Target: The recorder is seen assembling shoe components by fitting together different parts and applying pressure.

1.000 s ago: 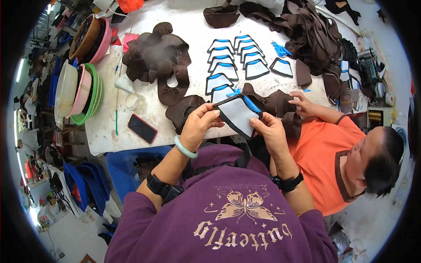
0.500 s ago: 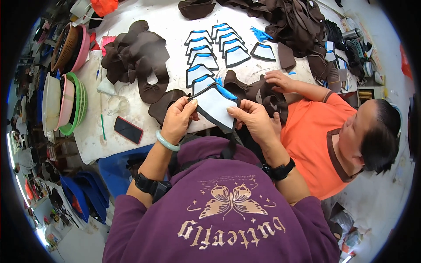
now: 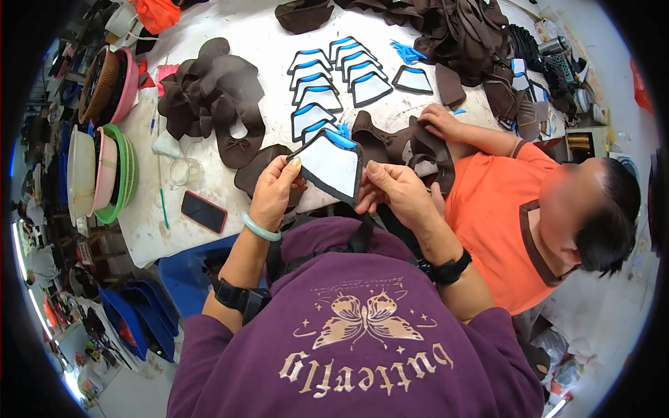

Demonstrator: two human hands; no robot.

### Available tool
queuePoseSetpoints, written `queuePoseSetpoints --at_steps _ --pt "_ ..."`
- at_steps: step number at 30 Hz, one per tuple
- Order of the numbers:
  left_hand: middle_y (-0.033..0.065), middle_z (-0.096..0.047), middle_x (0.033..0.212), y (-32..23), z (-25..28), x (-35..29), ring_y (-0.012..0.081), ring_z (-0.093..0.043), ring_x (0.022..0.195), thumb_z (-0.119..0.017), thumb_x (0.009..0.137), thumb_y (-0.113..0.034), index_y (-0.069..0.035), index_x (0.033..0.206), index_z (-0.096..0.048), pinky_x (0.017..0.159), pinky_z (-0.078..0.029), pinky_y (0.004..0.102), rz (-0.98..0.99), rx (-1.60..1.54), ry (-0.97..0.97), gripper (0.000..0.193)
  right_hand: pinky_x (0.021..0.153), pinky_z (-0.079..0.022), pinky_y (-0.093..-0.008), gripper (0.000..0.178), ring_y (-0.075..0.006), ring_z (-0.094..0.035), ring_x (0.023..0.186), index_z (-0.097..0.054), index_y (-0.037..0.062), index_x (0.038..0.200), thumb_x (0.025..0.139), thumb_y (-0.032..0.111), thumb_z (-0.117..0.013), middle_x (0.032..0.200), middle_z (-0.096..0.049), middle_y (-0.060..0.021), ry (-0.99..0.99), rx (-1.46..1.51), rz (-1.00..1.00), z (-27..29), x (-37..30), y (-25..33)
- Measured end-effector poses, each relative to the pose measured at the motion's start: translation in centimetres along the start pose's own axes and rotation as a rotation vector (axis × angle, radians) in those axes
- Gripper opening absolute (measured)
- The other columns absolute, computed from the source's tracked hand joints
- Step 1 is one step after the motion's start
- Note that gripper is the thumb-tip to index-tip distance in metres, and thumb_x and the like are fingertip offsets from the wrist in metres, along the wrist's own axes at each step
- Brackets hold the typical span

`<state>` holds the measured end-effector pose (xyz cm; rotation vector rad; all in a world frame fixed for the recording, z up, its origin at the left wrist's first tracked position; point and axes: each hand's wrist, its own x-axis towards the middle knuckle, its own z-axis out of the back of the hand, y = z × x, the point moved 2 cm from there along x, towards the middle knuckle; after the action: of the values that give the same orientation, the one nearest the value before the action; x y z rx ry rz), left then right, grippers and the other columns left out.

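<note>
A white fabric piece [image 3: 329, 166] with a dark edge and a blue strip along its top is held up over the near table edge. My left hand [image 3: 274, 191] pinches its left corner between thumb and fingers. At the piece's right edge, my right hand [image 3: 397, 191] has its thumb off the white face and its fingers apart, close to the lower right corner. Similar pieces [image 3: 312, 118] lie overlapped in two columns beyond my hands, and a single one [image 3: 412, 80] lies to their right.
A co-worker in orange [image 3: 495, 209] rests a hand [image 3: 442, 124] on dark brown fabric at my right. Brown fabric pieces [image 3: 209, 90] heap on the left, with a phone [image 3: 203, 210] nearer me. Blue strips [image 3: 406, 51] lie farther back. Stacked baskets [image 3: 125, 174] stand beyond the left edge.
The held piece has shifted slightly left with my left hand. My right thumb has come off its face. The co-worker's hand has moved slightly onto the brown fabric.
</note>
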<state>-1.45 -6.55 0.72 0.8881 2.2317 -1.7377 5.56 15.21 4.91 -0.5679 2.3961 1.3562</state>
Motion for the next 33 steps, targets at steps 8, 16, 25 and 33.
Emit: queuePoseSetpoints --at_steps 8,16,25,33 --pt "0.0023 -0.061 0.086 -0.8 -0.6 -0.5 0.0101 -0.056 0.073 -0.047 0.101 -0.038 -0.008 0.098 -0.061 0.069 -0.049 0.0245 0.103 -0.212 0.056 0.034 0.054 -0.048 -0.0196 0.021 -0.0130 -0.067 0.063 -0.065 0.0010 0.094 0.092 0.022 -0.064 0.078 -0.069 -0.0082 -0.037 -0.038 -0.060 -1.2 -0.3 1.3" --pt "0.0077 -0.067 0.097 -3.0 -4.3 -3.7 0.0133 -0.065 0.084 -0.055 0.098 -0.025 -0.002 0.109 -0.062 0.071 -0.054 0.0252 0.266 -0.349 0.331 0.027 0.055 -0.047 -0.0192 0.019 -0.0123 -0.067 0.063 -0.065 0.0008 0.096 0.093 0.020 -0.063 0.078 -0.070 -0.0083 0.005 -0.051 -0.024 -2.0 -0.2 2.1" --pt "0.0065 -0.067 0.087 -4.5 -4.5 -4.0 0.0143 -0.065 0.080 -0.060 0.094 -0.014 -0.002 0.099 -0.063 0.069 -0.053 0.0269 0.176 -0.373 0.224 0.013 0.060 -0.050 -0.0205 0.019 -0.0125 -0.067 0.072 -0.064 -0.0010 0.101 0.091 0.014 -0.066 0.086 -0.071 -0.0107 0.125 -0.080 0.029 -2.5 -0.9 3.3" --pt "0.0049 -0.066 0.086 -4.9 -4.7 -3.7 0.0134 -0.065 0.077 -0.061 0.095 -0.016 -0.002 0.099 -0.063 0.071 -0.054 0.0273 0.189 -0.405 0.273 0.016 0.060 -0.050 -0.0209 0.016 -0.0135 -0.068 0.071 -0.064 0.0003 0.099 0.091 0.014 -0.066 0.084 -0.071 -0.0096 0.117 -0.118 0.080 -3.0 -0.8 3.9"
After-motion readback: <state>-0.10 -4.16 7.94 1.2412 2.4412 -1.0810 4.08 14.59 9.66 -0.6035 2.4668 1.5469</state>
